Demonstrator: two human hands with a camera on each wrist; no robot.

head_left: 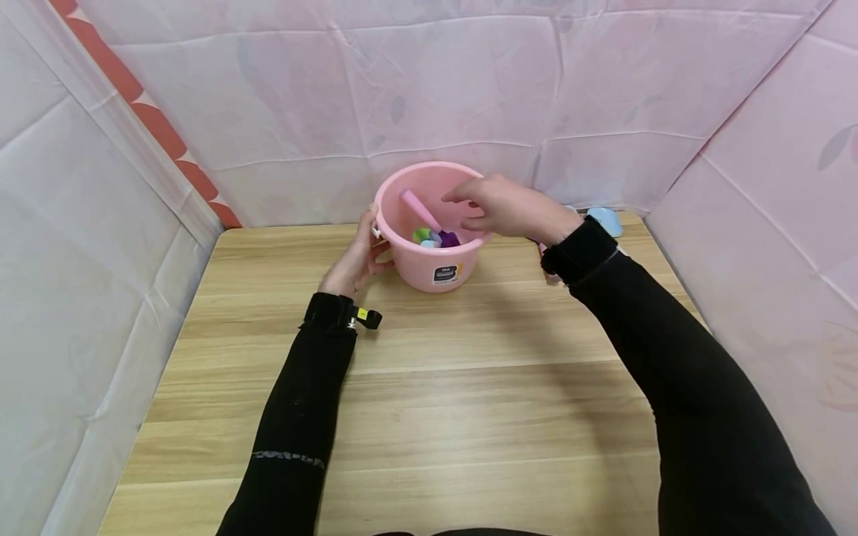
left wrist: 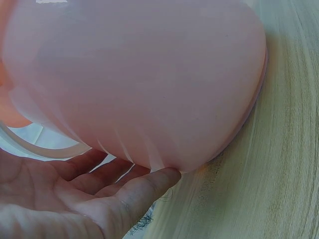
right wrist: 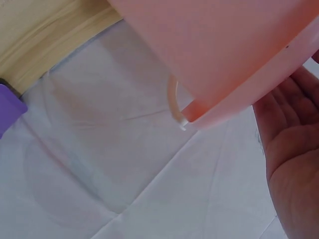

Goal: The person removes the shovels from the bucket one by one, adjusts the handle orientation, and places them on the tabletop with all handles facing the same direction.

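A pink plastic bucket [head_left: 429, 260] stands at the back of the wooden table [head_left: 429, 402]. Inside it lie a pink toy spade [head_left: 418, 209] and small green and purple toys [head_left: 437, 238]. My left hand [head_left: 362, 249] rests flat against the bucket's left wall, fingers straight. In the left wrist view the thumb [left wrist: 149, 185] touches the bucket [left wrist: 149, 74] near its base. My right hand [head_left: 472, 205] hovers over the bucket's right rim with loosely bent fingers, holding nothing. The right wrist view shows its open palm [right wrist: 294, 149] beside the bucket [right wrist: 224, 45].
A light blue object [head_left: 606, 219] lies at the table's back right corner, and a purple object [right wrist: 10, 107] shows nearby in the right wrist view. Pink cloth walls [head_left: 469, 97] close in the back and both sides. The bucket has a white handle [right wrist: 174, 102].
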